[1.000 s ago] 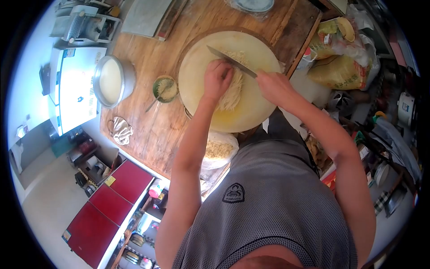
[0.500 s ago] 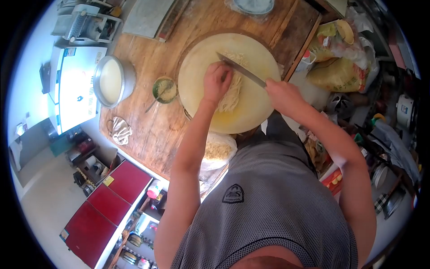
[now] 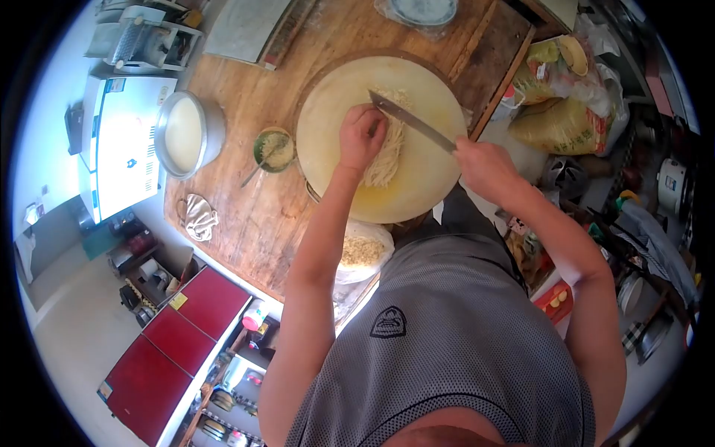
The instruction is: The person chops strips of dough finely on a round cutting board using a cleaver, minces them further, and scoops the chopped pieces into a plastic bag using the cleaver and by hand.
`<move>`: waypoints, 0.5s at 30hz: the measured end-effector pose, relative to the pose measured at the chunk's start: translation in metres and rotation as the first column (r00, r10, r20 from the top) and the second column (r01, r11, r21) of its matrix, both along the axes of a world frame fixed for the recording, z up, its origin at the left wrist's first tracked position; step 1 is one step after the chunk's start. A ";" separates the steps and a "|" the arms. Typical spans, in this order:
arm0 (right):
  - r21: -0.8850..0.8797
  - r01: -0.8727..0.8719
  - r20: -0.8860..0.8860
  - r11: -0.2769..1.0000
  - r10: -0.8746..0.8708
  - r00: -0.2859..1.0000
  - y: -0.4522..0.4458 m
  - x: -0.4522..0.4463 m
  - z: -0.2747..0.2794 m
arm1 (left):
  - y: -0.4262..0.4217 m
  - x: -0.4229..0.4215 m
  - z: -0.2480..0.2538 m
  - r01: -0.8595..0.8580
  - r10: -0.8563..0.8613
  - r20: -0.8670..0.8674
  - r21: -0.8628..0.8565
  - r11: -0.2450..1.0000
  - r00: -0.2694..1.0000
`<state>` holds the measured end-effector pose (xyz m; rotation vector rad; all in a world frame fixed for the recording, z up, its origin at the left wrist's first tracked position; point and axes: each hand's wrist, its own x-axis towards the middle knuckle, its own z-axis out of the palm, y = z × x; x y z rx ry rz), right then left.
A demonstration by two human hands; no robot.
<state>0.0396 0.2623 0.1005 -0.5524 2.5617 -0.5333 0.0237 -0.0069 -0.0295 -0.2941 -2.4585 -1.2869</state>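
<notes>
While the wood table (image 3: pixel 238 104) spans most of the L side, a metal pot (image 3: pixel 214 141) w/ white contents stands at its far L edge. Below that, a crumpled cloth (image 3: pixel 199 217). Next R: small green bowl (image 3: pixel 261 138) of pale bits, spoon (image 3: pixel 251 176) poking out over the rim. Then the round board (image 3: pixel 328 97), w/ L hand (image 3: pixel 363 135) on it, fingers curled in at the strips (image 3: pixel 386 165); can't tell if they pinch any or just rest there. Bag (image 3: pixel 383 249) of yellowish crumbs is just below the board. Strips (pale, thin, in a long loose heap) lie abt mid-board. Knife (image 3: pixel 413 122) slants across the heap, tip by L hand's fingers, other end in R hand (image 3: pixel 485 170), fist closed round it nr the board's R edge. Farther R, off the table: a yellowish sack (image 3: pixel 555 125).
</notes>
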 end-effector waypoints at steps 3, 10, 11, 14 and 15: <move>0.021 -0.020 0.033 1.000 0.020 0.999 -0.021 -0.004 -0.022 | -0.002 0.001 0.004 -0.004 0.004 -0.015 -0.026 1.000 1.000; -0.002 0.003 0.000 1.000 -0.003 1.000 -0.035 -0.015 -0.031 | 0.001 0.002 0.004 -0.019 0.018 0.028 0.032 0.999 0.999; 0.034 0.024 0.048 0.999 -0.025 0.999 -0.027 -0.010 -0.030 | 0.001 0.002 0.005 -0.023 0.022 0.025 0.036 0.999 0.999; 0.091 0.025 0.088 0.995 -0.033 0.996 -0.004 0.001 -0.008 | -0.001 0.000 0.001 -0.020 0.020 0.006 0.026 0.999 1.000; 0.095 0.028 0.088 0.995 -0.036 0.995 -0.001 0.003 -0.001 | -0.001 0.000 0.002 -0.015 0.015 0.000 0.025 1.000 1.000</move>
